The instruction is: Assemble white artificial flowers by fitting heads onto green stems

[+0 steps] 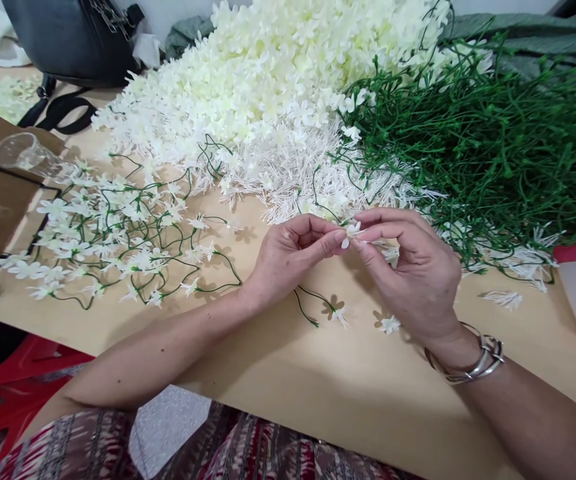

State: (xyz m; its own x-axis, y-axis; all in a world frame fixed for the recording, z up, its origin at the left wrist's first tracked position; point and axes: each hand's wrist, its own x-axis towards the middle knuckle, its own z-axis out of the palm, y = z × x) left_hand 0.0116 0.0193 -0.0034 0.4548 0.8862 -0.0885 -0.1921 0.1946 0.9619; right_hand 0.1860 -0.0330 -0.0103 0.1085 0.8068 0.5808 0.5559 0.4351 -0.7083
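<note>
My left hand [293, 257] and my right hand [413, 267] meet above the tan tabletop [318, 387], fingers pinched together on one small white artificial flower [352, 231]. A thin green stem [313, 303] hangs below my left hand; whether my fingers hold it I cannot tell. It ends at a white blossom [339, 316] lying on the table. Another loose white blossom [389, 324] lies beside my right wrist, which wears silver bangles [473, 363].
A big heap of cream flower heads [268, 87] fills the back. Bare green wire stems [478, 147] pile up at the right. Finished stems with flowers [113, 233] spread at the left. A clear plastic cup [21, 152] and a black bag [73, 40] sit far left.
</note>
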